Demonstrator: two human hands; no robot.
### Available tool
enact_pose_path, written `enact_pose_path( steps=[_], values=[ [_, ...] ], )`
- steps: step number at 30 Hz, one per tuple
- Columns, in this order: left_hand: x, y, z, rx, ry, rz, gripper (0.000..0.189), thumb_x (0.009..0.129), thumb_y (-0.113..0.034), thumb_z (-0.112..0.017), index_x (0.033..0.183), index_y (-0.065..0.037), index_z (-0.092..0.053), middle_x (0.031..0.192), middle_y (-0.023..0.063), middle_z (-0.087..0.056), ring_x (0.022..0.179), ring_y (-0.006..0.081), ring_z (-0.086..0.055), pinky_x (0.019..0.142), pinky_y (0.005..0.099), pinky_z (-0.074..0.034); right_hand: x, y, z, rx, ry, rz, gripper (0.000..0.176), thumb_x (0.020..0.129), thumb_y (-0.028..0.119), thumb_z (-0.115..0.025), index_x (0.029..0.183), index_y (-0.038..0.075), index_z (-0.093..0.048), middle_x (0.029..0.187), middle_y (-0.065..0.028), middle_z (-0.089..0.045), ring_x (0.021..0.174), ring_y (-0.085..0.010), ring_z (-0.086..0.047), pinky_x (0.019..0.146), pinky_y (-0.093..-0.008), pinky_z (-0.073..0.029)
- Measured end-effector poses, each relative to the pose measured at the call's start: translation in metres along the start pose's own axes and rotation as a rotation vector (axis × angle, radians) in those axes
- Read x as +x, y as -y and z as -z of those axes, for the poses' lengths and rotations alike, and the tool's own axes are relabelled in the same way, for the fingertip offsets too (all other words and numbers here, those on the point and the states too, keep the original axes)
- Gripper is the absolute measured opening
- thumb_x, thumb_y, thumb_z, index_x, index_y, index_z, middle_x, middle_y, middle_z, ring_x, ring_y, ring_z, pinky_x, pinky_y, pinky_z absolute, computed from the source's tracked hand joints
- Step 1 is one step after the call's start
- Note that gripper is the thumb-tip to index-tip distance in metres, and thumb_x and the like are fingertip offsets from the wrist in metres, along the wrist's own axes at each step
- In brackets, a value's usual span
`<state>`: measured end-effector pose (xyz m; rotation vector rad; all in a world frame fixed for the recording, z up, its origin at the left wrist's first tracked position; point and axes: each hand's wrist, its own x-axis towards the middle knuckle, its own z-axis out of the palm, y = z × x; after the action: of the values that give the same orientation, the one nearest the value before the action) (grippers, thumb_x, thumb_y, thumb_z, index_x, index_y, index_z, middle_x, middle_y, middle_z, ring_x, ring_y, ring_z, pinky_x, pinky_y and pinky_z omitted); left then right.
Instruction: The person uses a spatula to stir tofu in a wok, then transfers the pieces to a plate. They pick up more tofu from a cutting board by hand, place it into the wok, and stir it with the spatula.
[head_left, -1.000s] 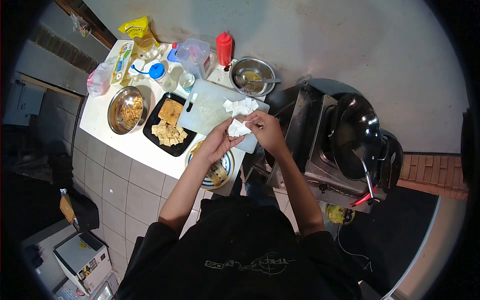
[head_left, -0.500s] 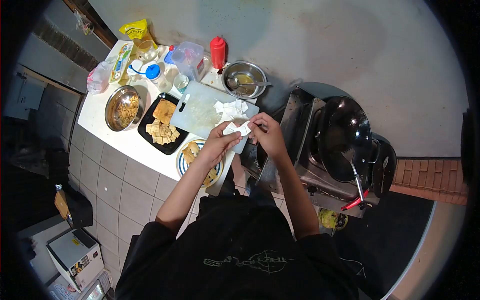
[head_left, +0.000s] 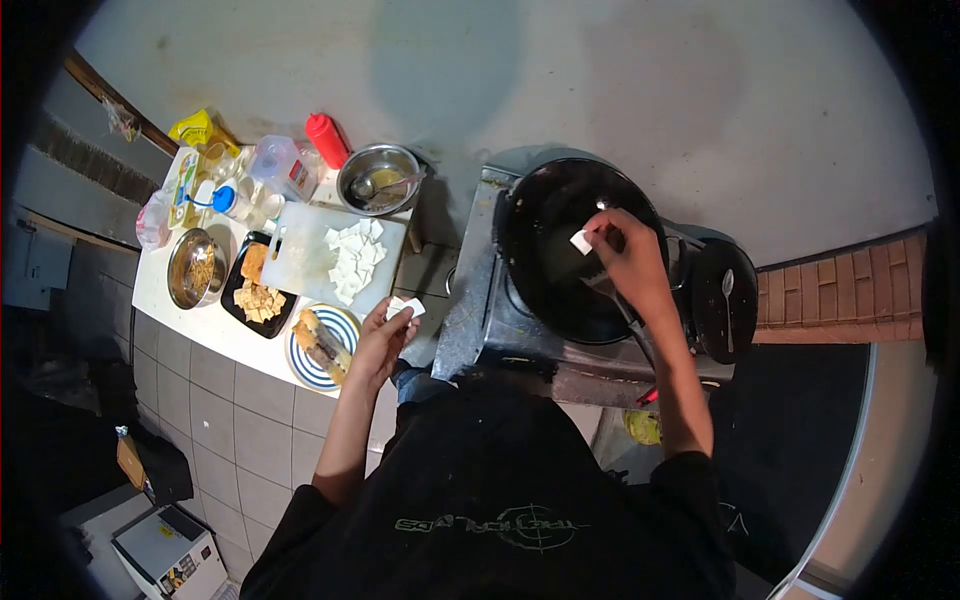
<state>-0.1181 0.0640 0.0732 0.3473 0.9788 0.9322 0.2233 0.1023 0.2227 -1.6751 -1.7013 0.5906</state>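
Now the right hand (head_left: pixel 630 258) is pinching one white square (head_left: pixel 579 241) in its fingertips, up over the inside of the big black wok (head_left: pixel 545 215). I can't tell how high up it is. The wok sits on the stove (head_left: pixel 465 330). A spatula (head_left: pixel 606 288) leans in the wok, and its handle pokes out right by the right arm.

The left hand (head_left: pixel 373 342) has a few more white pieces (head_left: pixel 405 306) held under its thumb (they overlap, so I can't count them). That hand is just beside the corner of the white desk (head_left: pixel 150 285), near the cutting board (head_left: pixel 293 235). On the board lies a messy heap of the same white bits (head_left: pixel 355 258).

A plate with blue rings (head_left: pixel 298 366) is close to the left hand, with some long yellow-brown food (head_left: pixel 320 345) on it. Next to that is a black tray (head_left: pixel 289 303) with cut-up yellow chunks (head_left: pixel 259 301). Behind the board stand a metal bowl (head_left: pixel 352 195) with a spoon inside and a red bottle (head_left: pixel 327 140). To the right of the wok, another spoon (head_left: pixel 728 297) lies on a round black thing (head_left: pixel 711 320).
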Motion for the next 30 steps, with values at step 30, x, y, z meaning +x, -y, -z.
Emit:
enact_pose_path(
  steps=[30],
  values=[
    [-0.061, 0.06, -0.175, 0.295, 0.229, -0.21, 0.017, 0.095, -0.007, -0.059, 0.111, -0.001, -0.056, 0.088, 0.0043, -0.064, 0.077, 0.0107, -0.062, 0.069, 0.0238, -0.049, -0.069, -0.012, 0.005, 0.309, 0.554, 0.223, 0.015, 0.086, 0.011, -0.066, 0.089, -0.001, -0.057, 0.08, -0.0154, -0.061, 0.074, -0.0317, -0.063, 0.065, -0.0369, -0.049]
  ],
)
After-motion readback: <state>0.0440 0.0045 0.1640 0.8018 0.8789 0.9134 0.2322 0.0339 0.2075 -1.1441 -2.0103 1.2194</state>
